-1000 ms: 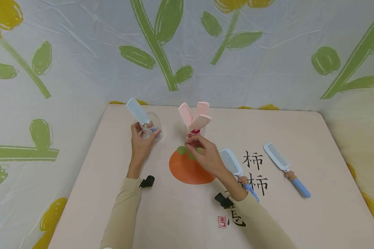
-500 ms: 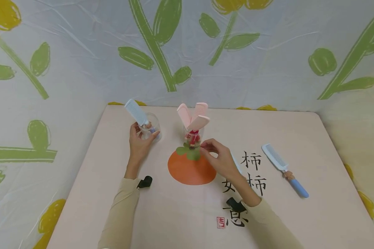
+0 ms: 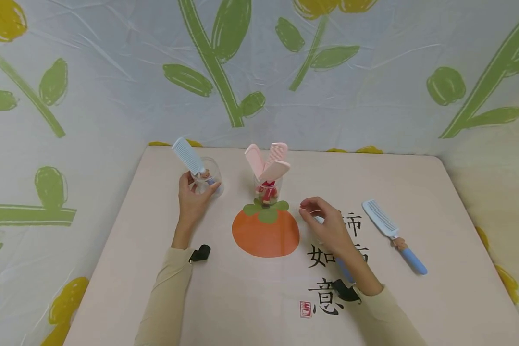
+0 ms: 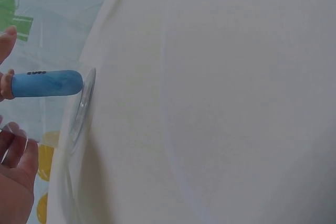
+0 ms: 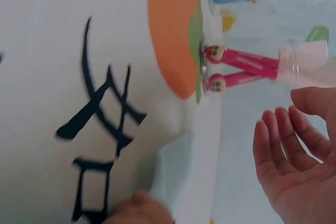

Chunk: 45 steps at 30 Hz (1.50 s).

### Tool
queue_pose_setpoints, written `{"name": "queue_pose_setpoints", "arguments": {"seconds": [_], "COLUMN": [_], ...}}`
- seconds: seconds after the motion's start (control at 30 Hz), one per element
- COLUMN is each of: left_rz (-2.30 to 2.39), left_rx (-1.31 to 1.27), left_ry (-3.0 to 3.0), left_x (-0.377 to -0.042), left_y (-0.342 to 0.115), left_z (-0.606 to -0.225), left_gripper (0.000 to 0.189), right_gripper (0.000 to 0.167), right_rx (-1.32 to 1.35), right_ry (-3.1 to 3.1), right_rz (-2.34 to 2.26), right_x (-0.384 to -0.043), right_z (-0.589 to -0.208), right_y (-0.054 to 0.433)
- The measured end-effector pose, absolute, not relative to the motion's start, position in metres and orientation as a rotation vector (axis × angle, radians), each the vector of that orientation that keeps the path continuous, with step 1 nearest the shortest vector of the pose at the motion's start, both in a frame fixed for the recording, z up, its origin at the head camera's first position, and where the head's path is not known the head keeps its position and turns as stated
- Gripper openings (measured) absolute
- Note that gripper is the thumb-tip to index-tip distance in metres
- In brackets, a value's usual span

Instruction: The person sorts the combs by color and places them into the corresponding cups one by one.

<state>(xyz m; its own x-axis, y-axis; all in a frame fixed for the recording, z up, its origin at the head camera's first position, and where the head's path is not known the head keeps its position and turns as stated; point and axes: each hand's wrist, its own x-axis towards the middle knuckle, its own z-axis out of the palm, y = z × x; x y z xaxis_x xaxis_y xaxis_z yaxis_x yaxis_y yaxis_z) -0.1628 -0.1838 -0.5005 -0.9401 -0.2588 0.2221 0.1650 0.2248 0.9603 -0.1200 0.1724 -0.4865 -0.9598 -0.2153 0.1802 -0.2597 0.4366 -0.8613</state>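
My left hand (image 3: 193, 202) grips a clear cup (image 3: 215, 166) at the table's back left, thumb on one side and fingers on the other. A light blue comb (image 3: 187, 154) leans in this cup; its blue handle (image 4: 50, 83) reaches down near the base in the left wrist view. My right hand (image 3: 326, 225), with nothing in it and its fingers loosely bent, hovers over a second blue comb (image 3: 345, 270), hiding most of it. Between the hands stands another clear cup (image 3: 279, 186) with several pink combs (image 3: 275, 170), their red handles (image 5: 252, 61) down inside.
A third blue comb (image 3: 382, 218) lies on the table to the right, head pointing away. The pale tablecloth (image 3: 242, 298) carries a printed orange persimmon (image 3: 265, 238) and black characters. A flower-patterned curtain (image 3: 134, 62) rises right behind the table's back edge.
My right hand has drawn back from the cup of pink combs, moving right and over the blue comb on the table. My left hand stays on its cup.
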Motion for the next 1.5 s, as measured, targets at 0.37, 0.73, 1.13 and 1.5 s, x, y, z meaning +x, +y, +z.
{"name": "queue_pose_setpoints", "arguments": {"seconds": [0.37, 0.73, 1.13, 1.5], "left_rz": [-1.784, -1.801, -1.793, -1.777], "left_rx": [0.098, 0.093, 0.094, 0.117], "left_ry": [-2.156, -2.142, -2.134, -2.163], "left_x": [-0.165, -0.171, -0.182, -0.181], "left_y": [-0.183, -0.186, -0.196, -0.196], "left_z": [-0.503, -0.519, -0.544, -0.543], "left_gripper": [0.07, 0.072, 0.077, 0.078], "right_gripper": [0.026, 0.031, 0.046, 0.037], "right_rx": [0.372, 0.347, 0.27, 0.187], "right_ry": [-2.695, -2.799, -3.005, -3.137], "right_rz": [1.368, 1.234, 1.272, 1.266], "right_x": [-0.107, -0.099, -0.091, -0.092], "right_z": [-0.5, -0.511, -0.511, -0.502], "right_y": [0.208, 0.223, 0.231, 0.23]}}
